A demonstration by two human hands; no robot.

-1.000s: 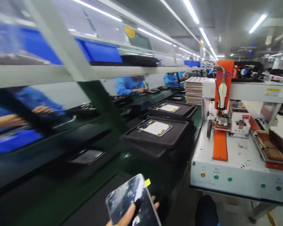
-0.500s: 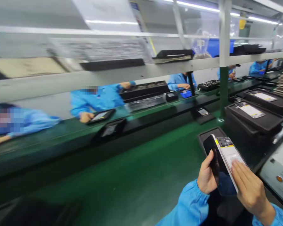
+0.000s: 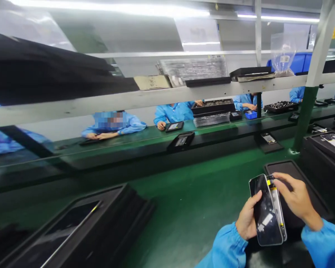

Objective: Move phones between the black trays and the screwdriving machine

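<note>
- The left hand (image 3: 248,220) holds a dark glass panel (image 3: 265,216), thumb across its front.
- The right hand (image 3: 297,195) has its fingers at the upper end of an opened phone body (image 3: 279,208) just behind the panel.
- A black tray (image 3: 284,168) lies beyond them on the green table (image 3: 167,212).
- Black trays (image 3: 125,208) stand stacked on the left.

no readable text, bag label (image 3: 284,58) too small
</note>
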